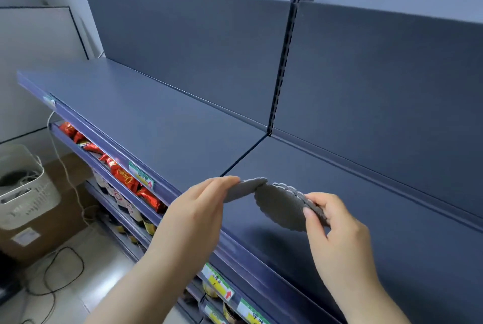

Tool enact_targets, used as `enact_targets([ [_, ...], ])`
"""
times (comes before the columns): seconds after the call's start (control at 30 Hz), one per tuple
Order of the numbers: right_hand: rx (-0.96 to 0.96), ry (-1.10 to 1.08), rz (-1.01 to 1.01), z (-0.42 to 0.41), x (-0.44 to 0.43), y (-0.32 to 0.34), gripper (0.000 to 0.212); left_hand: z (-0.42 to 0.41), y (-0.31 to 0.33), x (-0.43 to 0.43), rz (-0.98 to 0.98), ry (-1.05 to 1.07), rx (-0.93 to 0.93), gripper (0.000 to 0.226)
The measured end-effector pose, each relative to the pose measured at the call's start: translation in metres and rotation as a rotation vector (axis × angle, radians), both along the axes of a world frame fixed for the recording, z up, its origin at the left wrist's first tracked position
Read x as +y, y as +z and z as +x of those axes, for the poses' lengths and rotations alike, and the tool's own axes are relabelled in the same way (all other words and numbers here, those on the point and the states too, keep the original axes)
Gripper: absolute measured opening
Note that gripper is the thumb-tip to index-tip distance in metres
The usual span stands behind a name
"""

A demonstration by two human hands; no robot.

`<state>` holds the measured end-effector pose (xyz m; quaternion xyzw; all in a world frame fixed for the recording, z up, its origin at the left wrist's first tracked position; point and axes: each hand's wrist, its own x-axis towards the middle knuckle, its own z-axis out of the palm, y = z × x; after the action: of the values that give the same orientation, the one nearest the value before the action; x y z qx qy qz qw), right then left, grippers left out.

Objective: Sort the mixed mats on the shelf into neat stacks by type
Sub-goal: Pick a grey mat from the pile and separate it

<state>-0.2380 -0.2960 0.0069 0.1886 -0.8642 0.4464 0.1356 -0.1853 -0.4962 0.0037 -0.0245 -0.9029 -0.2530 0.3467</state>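
Observation:
Two grey round mats with scalloped edges are held above the dark blue top shelf. My left hand pinches the left grey mat at its near edge, holding it nearly flat. My right hand grips the right grey mat, which tilts toward me; several stacked mat edges show at its top rim by my fingers. The two mats touch at their upper edges. No other mats are visible on the shelf.
The shelf's back panel and a slotted upright post rise behind. Lower shelves hold red snack packets and jars, with price labels on the rails. A white basket on a cardboard box stands at the left, cables on the floor.

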Motion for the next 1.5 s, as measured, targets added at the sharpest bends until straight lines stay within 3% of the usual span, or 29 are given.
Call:
enact_targets([
  [0.33, -0.085, -0.161, 0.088, -0.073, -0.035, 0.017, 0.027, -0.102, -0.002, -0.042, -0.017, -0.072, -0.009, 0.035],
  [0.43, -0.074, -0.281, 0.152, -0.086, -0.042, 0.017, 0.026, -0.135, -0.008, -0.054, -0.154, -0.211, 0.022, 0.058],
  [0.53, -0.09, -0.36, 0.172, -0.093, -0.047, 0.017, 0.019, -0.163, -0.019, -0.062, -0.267, -0.39, -0.073, 0.074],
  [0.73, -0.104, -0.531, 0.214, -0.091, -0.071, 0.015, 0.016, -0.202, -0.042, -0.073, -0.355, -0.741, -0.518, 0.065],
  [0.83, -0.097, -0.617, 0.235, -0.091, -0.08, 0.014, 0.016, -0.216, -0.038, -0.068, -0.417, -0.809, -0.614, 0.067],
  [0.97, -0.082, -0.73, 0.243, -0.089, -0.082, 0.011, 0.018, -0.23, -0.035, -0.06, -0.432, -0.848, -0.603, 0.045],
  [1.13, -0.075, -0.814, 0.248, -0.085, -0.081, 0.003, 0.02, -0.24, -0.037, -0.056, -0.474, -0.768, -0.514, 0.066],
  [1.27, -0.063, -0.838, 0.25, -0.083, -0.075, -0.003, 0.02, -0.234, -0.038, -0.054, -0.378, -0.775, -0.536, 0.068],
  [1.5, 0.002, -0.799, 0.252, -0.094, -0.067, -0.006, 0.021, -0.234, -0.047, -0.055, -0.391, -0.851, -0.521, 0.056],
])
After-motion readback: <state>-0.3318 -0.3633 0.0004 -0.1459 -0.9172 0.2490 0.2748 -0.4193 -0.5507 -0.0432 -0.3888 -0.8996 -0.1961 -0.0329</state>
